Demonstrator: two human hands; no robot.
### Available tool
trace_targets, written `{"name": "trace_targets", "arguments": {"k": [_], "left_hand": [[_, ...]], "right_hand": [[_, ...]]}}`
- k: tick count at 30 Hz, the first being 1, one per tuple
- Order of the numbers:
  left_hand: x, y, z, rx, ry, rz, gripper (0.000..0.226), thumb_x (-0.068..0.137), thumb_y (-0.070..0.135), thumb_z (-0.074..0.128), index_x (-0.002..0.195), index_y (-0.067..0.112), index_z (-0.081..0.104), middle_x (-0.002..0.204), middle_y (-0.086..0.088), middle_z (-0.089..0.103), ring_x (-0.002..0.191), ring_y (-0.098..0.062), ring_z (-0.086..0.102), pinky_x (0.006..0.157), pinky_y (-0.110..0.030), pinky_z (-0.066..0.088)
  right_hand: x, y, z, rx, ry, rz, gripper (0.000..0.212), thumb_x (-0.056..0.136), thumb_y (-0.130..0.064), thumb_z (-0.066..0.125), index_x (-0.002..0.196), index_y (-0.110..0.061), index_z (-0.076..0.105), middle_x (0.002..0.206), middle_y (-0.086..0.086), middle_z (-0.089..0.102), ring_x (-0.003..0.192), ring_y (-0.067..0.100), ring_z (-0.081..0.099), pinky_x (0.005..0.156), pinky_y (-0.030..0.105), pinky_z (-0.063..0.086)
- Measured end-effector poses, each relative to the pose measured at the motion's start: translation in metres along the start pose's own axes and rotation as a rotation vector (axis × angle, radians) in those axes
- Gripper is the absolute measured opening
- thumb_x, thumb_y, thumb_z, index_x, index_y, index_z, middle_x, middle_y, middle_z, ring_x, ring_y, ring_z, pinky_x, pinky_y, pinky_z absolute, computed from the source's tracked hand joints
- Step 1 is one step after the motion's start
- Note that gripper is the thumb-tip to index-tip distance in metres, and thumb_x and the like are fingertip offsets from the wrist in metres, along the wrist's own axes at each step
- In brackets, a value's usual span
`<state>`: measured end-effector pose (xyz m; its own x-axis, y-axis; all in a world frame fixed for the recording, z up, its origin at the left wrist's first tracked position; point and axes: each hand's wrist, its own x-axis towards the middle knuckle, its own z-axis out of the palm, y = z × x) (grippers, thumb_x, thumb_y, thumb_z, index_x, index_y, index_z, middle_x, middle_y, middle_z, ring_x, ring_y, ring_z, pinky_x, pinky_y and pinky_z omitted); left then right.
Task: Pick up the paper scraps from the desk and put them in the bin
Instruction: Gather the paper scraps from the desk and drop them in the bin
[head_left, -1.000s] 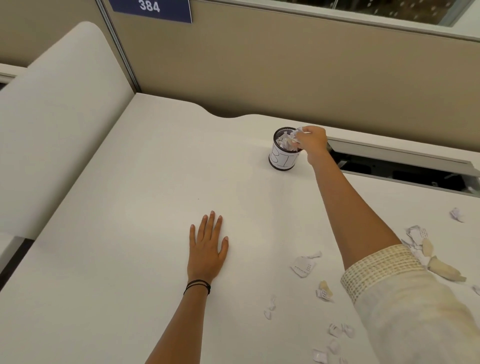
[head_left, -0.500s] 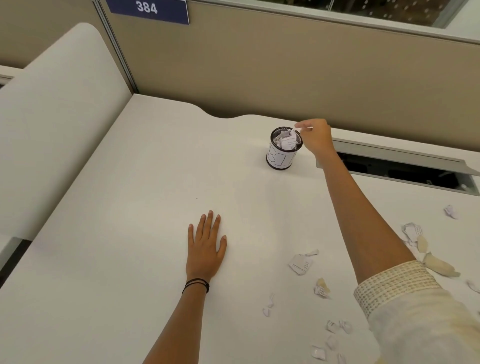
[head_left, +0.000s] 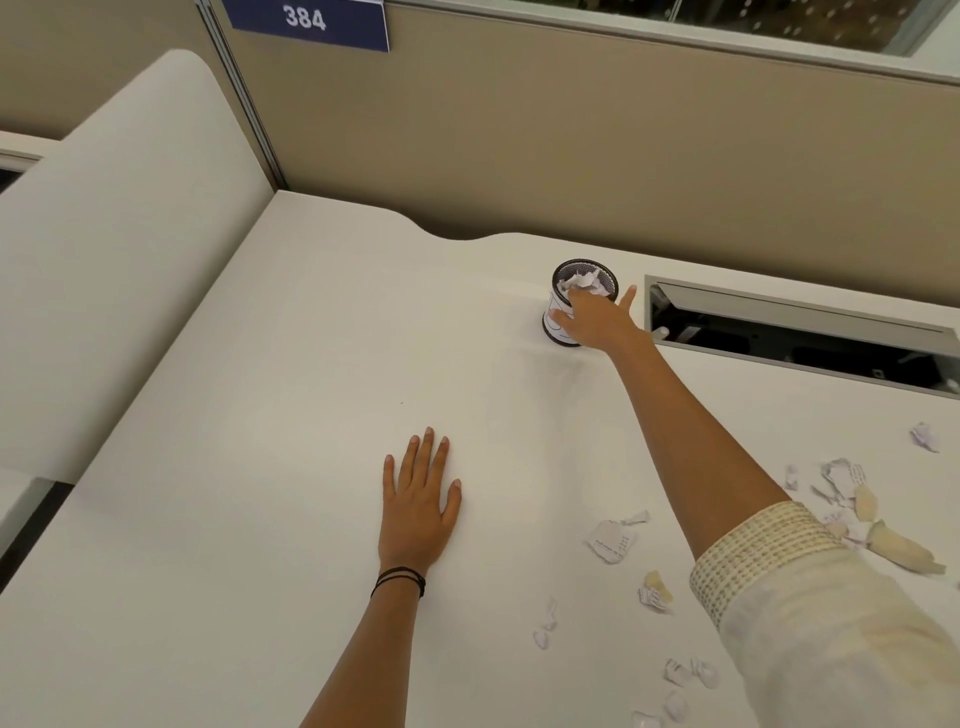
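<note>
Head view, R hand (head_left: 592, 319): fingers spread, released, nothing seen pinched; laid over near rim of bin (head_left: 597, 266); contact w/ bin can't be judged.
L hand (head_left: 421, 499): flat, fingers straight, pressed on desk (head_left: 311, 389); nothing held.
Bin: upright, far side of desk, heaped w/ paper.
Scraps (head_left: 613, 540): many lying near R sleeve (head_left: 831, 623), well apart from bin.
Step, judged: heap prob. to be tamped. To be pressed lightly, straight down, so bin isn't tipped & nothing is spilled.
</note>
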<state>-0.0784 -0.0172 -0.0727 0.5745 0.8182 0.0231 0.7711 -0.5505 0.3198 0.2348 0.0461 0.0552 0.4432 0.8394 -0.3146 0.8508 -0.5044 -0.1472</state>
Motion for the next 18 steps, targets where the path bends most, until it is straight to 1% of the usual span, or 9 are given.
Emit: {"name": "trace_targets", "arguments": {"k": [1, 5, 8, 12, 14, 18], "left_hand": [[0.000, 0.000, 0.000, -0.002, 0.000, -0.002, 0.057, 0.095, 0.039, 0.025, 0.148, 0.020, 0.026, 0.156, 0.000, 0.020, 0.143, -0.015, 0.013, 0.116, -0.043, 0.005], [0.001, 0.000, -0.001, -0.005, -0.008, -0.003, 0.057, 0.095, 0.038, 0.026, 0.148, 0.019, 0.026, 0.156, 0.000, 0.020, 0.143, -0.015, 0.013, 0.115, -0.044, 0.006], [0.001, 0.001, -0.002, -0.008, -0.018, -0.009, 0.057, 0.095, 0.038, 0.027, 0.148, 0.020, 0.025, 0.156, 0.001, 0.019, 0.144, -0.015, 0.013, 0.115, -0.044, 0.006], [0.001, 0.001, -0.004, -0.007, -0.028, -0.014, 0.057, 0.095, 0.038, 0.027, 0.149, 0.020, 0.024, 0.156, 0.001, 0.019, 0.144, -0.015, 0.013, 0.116, -0.043, 0.006], [0.001, 0.001, -0.004, -0.005, -0.030, -0.013, 0.057, 0.095, 0.038, 0.027, 0.149, 0.020, 0.024, 0.157, 0.001, 0.018, 0.144, -0.015, 0.012, 0.116, -0.043, 0.005], [0.001, 0.001, -0.004, -0.007, -0.034, -0.016, 0.057, 0.095, 0.038, 0.027, 0.149, 0.021, 0.024, 0.157, 0.002, 0.017, 0.144, -0.014, 0.011, 0.116, -0.042, 0.004]], "right_hand": [[0.002, -0.002, 0.000, -0.015, -0.022, 0.014, 0.053, 0.098, -0.043, 0.030, 0.142, -0.013, 0.029, 0.146, 0.012, 0.038, 0.140, 0.030, 0.024, 0.108, 0.064, -0.007], [0.011, -0.011, -0.003, 0.005, -0.067, 0.085, 0.044, 0.100, -0.035, 0.025, 0.133, -0.012, 0.044, 0.144, 0.018, 0.037, 0.139, 0.035, 0.023, 0.109, 0.064, -0.005], [0.013, -0.013, -0.007, 0.014, -0.085, 0.105, 0.044, 0.101, -0.033, 0.023, 0.127, -0.008, 0.049, 0.139, 0.017, 0.043, 0.135, 0.039, 0.029, 0.109, 0.065, -0.003], [0.009, -0.013, -0.006, -0.022, -0.043, 0.027, 0.045, 0.101, -0.034, 0.023, 0.126, -0.007, 0.050, 0.133, 0.015, 0.048, 0.129, 0.038, 0.038, 0.109, 0.064, 0.000], [0.008, -0.013, -0.003, -0.033, -0.001, -0.031, 0.044, 0.101, -0.034, 0.023, 0.126, -0.010, 0.050, 0.131, 0.015, 0.050, 0.127, 0.038, 0.041, 0.109, 0.064, 0.001], [0.009, -0.016, 0.001, -0.056, 0.071, -0.086, 0.042, 0.101, -0.033, 0.025, 0.129, -0.012, 0.049, 0.129, 0.015, 0.052, 0.124, 0.035, 0.045, 0.110, 0.063, 0.003]]}}
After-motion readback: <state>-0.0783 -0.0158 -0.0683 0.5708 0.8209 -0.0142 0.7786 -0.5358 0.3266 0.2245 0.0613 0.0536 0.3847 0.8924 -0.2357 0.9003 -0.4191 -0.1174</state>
